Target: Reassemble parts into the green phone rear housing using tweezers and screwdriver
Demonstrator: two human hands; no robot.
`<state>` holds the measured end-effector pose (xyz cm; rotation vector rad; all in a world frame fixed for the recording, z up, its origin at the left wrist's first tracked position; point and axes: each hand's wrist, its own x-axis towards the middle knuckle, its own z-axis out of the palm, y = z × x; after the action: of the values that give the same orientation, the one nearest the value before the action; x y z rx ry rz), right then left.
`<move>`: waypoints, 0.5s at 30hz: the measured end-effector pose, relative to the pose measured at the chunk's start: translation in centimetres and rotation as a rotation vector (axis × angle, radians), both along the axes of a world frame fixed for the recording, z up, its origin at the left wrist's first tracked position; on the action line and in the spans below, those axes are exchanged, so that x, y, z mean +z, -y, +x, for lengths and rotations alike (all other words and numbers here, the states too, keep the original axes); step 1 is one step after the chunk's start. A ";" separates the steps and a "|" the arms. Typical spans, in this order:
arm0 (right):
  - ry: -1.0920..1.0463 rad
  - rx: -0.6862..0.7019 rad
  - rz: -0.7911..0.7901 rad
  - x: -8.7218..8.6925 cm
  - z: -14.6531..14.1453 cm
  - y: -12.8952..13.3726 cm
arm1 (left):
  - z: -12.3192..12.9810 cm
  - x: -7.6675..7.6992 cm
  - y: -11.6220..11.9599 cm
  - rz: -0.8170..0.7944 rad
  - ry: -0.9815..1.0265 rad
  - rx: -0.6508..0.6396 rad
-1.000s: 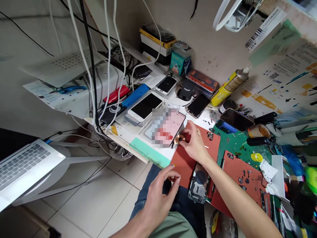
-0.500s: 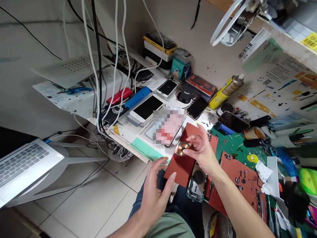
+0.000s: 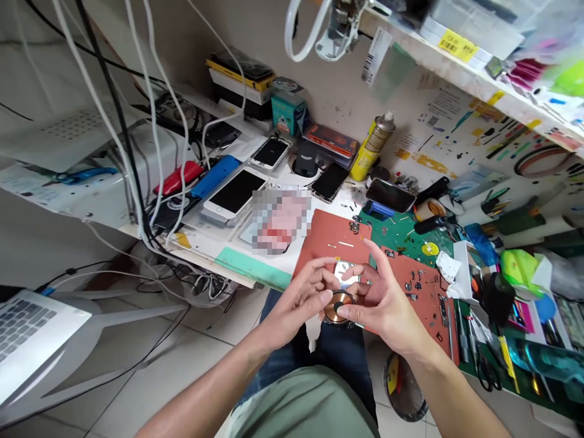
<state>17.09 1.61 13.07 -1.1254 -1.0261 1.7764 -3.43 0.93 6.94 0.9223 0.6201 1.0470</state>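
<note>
A round copper wireless charging coil (image 3: pixel 332 311) with a dark rim is held up over my lap, near the desk's front edge. My right hand (image 3: pixel 385 307) pinches its right side, thumb across the face. My left hand (image 3: pixel 298 298) is at its left edge, thumb and fingertips closed on the rim. Just behind the coil, partly covered by my fingers, the metal body of an opened phone (image 3: pixel 347 272) lies on the reddish-brown mat (image 3: pixel 319 240).
Several phones lie towards the back, among them a white one (image 3: pixel 236 193). A second brown mat (image 3: pixel 424 304) with small parts is to the right, on a green mat (image 3: pixel 387 231). A yellow spray can (image 3: pixel 369 149) stands by the wall. White cables (image 3: pixel 152 109) hang at left.
The coil has come off the mat towards my body. My left hand has moved from the mat's edge to the coil. The view has turned to the right.
</note>
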 end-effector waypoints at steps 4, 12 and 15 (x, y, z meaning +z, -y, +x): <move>0.056 -0.026 0.025 0.7 1.2 1.2 | 1.4 1.3 0.3 -0.020 -0.037 -0.024; 0.076 -0.163 0.002 0.6 2.7 3.1 | 3.7 2.7 1.6 -0.167 -0.136 0.082; 0.057 -0.235 -0.039 0.1 2.7 3.9 | 3.9 2.9 2.1 -0.151 -0.230 0.131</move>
<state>19.77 -2.32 13.13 -1.2718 -0.8563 1.5912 0.46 -1.20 9.85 0.8847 0.9498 1.0023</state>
